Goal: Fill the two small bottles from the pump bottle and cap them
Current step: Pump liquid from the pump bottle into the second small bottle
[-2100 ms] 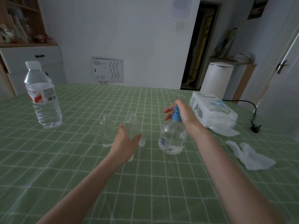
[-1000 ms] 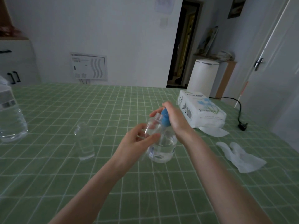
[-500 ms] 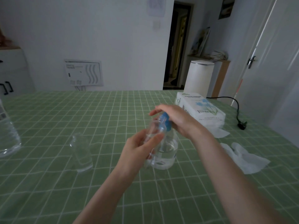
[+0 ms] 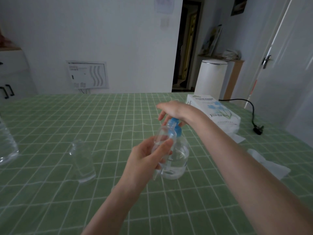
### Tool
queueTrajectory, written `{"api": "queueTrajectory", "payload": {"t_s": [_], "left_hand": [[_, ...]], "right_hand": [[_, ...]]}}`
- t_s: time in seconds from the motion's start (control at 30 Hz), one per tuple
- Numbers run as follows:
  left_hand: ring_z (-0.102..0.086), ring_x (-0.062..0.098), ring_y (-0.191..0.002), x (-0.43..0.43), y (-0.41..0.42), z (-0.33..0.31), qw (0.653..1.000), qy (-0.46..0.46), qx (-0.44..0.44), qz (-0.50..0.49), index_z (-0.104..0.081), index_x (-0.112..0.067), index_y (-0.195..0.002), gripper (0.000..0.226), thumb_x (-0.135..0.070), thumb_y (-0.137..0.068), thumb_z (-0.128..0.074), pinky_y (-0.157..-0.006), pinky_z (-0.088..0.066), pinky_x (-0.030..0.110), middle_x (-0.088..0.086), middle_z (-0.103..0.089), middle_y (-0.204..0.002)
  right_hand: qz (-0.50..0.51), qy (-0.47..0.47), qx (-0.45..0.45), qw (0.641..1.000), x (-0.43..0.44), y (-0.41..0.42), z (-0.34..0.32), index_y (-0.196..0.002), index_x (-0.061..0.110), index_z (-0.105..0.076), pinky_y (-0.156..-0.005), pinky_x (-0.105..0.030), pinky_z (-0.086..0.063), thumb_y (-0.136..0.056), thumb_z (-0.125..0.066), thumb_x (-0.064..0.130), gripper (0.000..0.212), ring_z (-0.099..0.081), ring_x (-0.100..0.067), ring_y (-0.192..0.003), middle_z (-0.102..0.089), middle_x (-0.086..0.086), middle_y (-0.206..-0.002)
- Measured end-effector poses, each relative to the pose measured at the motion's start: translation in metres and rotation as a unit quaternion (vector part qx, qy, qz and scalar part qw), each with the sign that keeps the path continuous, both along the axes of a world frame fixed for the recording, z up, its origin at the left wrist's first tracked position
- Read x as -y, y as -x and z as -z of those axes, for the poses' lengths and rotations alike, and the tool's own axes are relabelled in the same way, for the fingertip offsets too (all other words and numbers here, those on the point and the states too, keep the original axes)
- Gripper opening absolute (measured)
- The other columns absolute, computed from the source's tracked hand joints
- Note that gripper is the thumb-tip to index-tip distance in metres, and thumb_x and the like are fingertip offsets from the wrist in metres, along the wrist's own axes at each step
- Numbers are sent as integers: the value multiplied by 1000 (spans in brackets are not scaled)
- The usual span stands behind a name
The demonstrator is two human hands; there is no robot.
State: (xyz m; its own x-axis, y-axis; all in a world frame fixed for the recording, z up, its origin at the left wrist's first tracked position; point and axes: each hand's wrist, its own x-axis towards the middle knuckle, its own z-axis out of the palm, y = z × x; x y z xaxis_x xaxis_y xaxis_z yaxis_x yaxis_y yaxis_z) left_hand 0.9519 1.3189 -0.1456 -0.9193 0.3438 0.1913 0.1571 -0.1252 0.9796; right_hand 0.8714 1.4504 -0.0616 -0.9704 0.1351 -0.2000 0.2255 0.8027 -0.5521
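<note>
Near the middle of the frame the left hand point(image 4: 149, 160) grips a small clear bottle point(image 4: 163, 139), thumb and fingers wrapped around its lower body, its open neck tilted up toward the blue pump head. Just behind it, the pump bottle point(image 4: 177, 160) stands on the green checked bench point(image 4: 50, 200), partly filled with clear liquid. The right hand point(image 4: 172, 111) lies over the top of the blue pump point(image 4: 176, 128), palm down and fingers curled loosely over it; how firmly it clasps the pump cannot be told.

To the left of centre the second small bottle point(image 4: 83, 161) stands upright and uncapped on the bench, well apart from both hands. At the far left edge part of a large water bottle point(image 4: 6, 148) shows. At the right, a white tissue pack point(image 4: 215, 111) printed with blue flowers lies behind the right forearm, and a crumpled tissue point(image 4: 271, 165) rests nearer the lower right. A black cord with a plug point(image 4: 258, 129) lies at the right edge of the bench.
</note>
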Motion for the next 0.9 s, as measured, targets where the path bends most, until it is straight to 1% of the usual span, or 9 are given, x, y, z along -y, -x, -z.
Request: {"api": "queueTrajectory", "payload": {"t_s": [0.07,0.1,0.17,0.33,0.5,0.67,0.77,0.83,0.9], "left_hand": [[-59,0,-55,1,0,0,1000,-5,1,-1,-70,-26,-94,37,-50,-67,-60,-51,-44,10,-2,-73,-76],[-59,0,-55,1,0,1,1000,-7,1,0,-70,-26,-94,37,-49,-67,-60,-50,-44,10,-3,-73,-76],[-60,-1,-55,1,-1,1,1000,-9,-1,4,-70,-27,-92,36,-49,-66,-60,-51,-45,9,-4,-72,-74],[-60,-2,-55,1,-1,2,1000,-13,0,4,-70,-27,-90,32,-47,-67,-61,-51,-45,9,-6,-72,-72],[-58,-2,-54,2,-2,4,1000,-14,3,4,-70,-23,-93,37,-46,-66,-62,-51,-44,10,-6,-71,-70],[-58,-2,-56,2,-1,4,1000,-9,3,2,-70,-24,-94,39,-48,-65,-62,-53,-46,10,-6,-72,-72],[-58,0,-56,2,-1,1,1000,-7,1,0,-70,-27,-95,41,-51,-64,-61,-54,-47,10,-6,-72,-74],[-60,1,-57,2,-1,-1,1000,-9,0,-3,-70,-27,-97,42,-52,-64,-61,-55,-47,10,-6,-72,-74],[-61,0,-57,1,0,-2,1000,-12,3,-3,-70,-26,-98,43,-51,-64,-61,-54,-47,10,-6,-73,-74]], "right_hand": [[-7,-11,-7,1000,2,-1,-1,-117,5,-64,-63,-26,-41,-100,-33,35,46,-57,-24,-96,-62,-14,-121],[-10,-16,-8,1000,2,-1,0,-117,5,-64,-60,-25,-38,-99,-35,32,44,-56,-24,-94,-63,-14,-119],[-13,-19,-11,1000,1,-1,1,-115,4,-65,-64,-28,-39,-98,-37,30,42,-58,-25,-95,-65,-14,-117],[-7,-15,-37,999,1,2,5,-109,3,-67,-89,-36,-46,-93,-43,25,36,-64,-31,-104,-68,-16,-111],[-9,-11,-23,1000,1,5,12,-108,4,-68,-80,-33,-43,-93,-45,24,34,-61,-29,-100,-67,-14,-112],[-10,-13,-38,999,1,3,11,-108,2,-68,-79,-34,-44,-92,-46,23,34,-64,-30,-102,-69,-17,-109],[-13,-24,-64,998,0,4,4,-107,3,-67,-74,-31,-45,-90,-47,24,33,-65,-28,-92,-71,-16,-104],[-13,-43,-82,996,0,4,-1,-106,2,-66,-78,-32,-46,-90,-48,24,33,-63,-25,-86,-71,-14,-102],[-19,-51,-72,996,1,5,-2,-108,2,-66,-84,-34,-48,-91,-48,23,32,-64,-26,-90,-70,-15,-104]]}}
